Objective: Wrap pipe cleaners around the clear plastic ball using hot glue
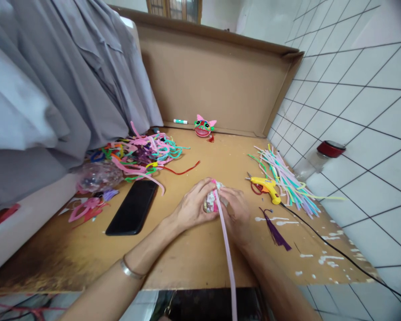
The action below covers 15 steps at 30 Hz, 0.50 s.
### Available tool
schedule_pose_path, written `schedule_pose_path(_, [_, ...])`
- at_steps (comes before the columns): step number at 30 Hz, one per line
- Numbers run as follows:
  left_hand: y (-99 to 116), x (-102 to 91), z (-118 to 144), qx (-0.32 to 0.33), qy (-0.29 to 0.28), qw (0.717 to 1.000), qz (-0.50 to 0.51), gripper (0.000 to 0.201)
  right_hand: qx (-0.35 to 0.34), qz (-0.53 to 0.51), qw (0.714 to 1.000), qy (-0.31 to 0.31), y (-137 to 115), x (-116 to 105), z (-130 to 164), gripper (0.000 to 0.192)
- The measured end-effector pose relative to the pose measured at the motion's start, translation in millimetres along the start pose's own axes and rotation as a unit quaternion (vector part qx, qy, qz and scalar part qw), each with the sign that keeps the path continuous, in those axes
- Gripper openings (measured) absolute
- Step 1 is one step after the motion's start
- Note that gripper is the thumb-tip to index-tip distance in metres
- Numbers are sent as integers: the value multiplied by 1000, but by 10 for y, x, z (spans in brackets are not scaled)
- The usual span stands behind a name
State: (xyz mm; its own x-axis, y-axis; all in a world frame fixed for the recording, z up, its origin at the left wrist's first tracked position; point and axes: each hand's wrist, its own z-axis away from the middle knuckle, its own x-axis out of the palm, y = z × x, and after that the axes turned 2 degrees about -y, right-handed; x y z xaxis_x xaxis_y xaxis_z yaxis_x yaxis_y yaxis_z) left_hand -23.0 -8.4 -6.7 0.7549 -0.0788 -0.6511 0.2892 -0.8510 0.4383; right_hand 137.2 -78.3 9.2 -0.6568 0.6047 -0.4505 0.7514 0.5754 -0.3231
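Note:
Both my hands meet at the middle of a cardboard sheet [194, 249]. My left hand [191, 206] cups a small round craft ball [210, 201] partly wrapped in pink and white. My right hand [235, 211] presses against the ball's other side, pinching a long pink pipe cleaner [226, 249] that runs from the ball toward me. Much of the ball is hidden by my fingers.
A black phone [132, 206] lies left of my hands. Tangled pipe cleaners [143, 154] sit at back left, straight ones [285, 180] at right beside a yellow glue gun [266, 186] with its cord. A purple tassel [276, 232], a finished cat-like figure [203, 126] and a red-lidded jar [322, 156] are nearby.

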Motion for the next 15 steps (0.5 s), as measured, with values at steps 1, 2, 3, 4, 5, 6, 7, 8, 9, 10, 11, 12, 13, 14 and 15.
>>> schedule_pose_path(1, [1, 1, 0, 7, 4, 1000, 0, 65, 4, 8, 1000, -2, 12, 6, 6, 24])
schedule_pose_path(2, [2, 2, 0, 12, 7, 1000, 1, 65, 8, 16, 1000, -7, 26, 12, 15, 25])
schedule_pose_path(3, [3, 2, -1, 16, 9, 1000, 1, 64, 12, 22, 1000, -14, 39, 19, 25, 26])
schedule_pose_path(4, [4, 2, -2, 16, 8, 1000, 1, 63, 14, 26, 999, -19, 52, 26, 36, 26])
schedule_pose_path(5, [5, 2, -2, 14, 4, 1000, 2, 63, 16, 28, 999, -24, 62, 33, 47, 26])
schedule_pose_path(6, [6, 1, -3, 10, -1, 1000, 2, 61, 16, 28, 999, -29, 70, 39, 56, 25])
schedule_pose_path(7, [7, 1, -3, 5, -4, 1000, 2, 60, 16, 27, 999, -30, 75, 45, 63, 24])
schedule_pose_path(8, [10, 1, -3, 2, -6, 1000, 3, 59, 16, 26, 999, -31, 77, 49, 68, 23])
schedule_pose_path(9, [12, 2, -3, 2, -6, 1000, 4, 59, 17, 26, 999, -33, 76, 52, 70, 23])
schedule_pose_path(10, [15, 3, -3, 3, -5, 1000, 5, 59, 21, 26, 999, -35, 74, 54, 69, 23])
schedule_pose_path(11, [19, 3, -3, 4, -3, 1000, 6, 59, 29, 26, 999, -37, 71, 54, 66, 23])
schedule_pose_path(12, [23, 4, -4, 4, -3, 1000, 7, 59, 40, 27, 998, -41, 68, 53, 61, 23])
schedule_pose_path(13, [27, 4, -4, 2, -3, 1000, 8, 59, 53, 30, 997, -47, 66, 52, 55, 25])
schedule_pose_path(14, [32, 3, -4, 1, -5, 1000, 10, 59, 64, 34, 996, -57, 65, 49, 50, 28])
schedule_pose_path(15, [36, 2, -4, -1, -8, 1000, 11, 59, 71, 38, 994, -69, 66, 47, 44, 31])
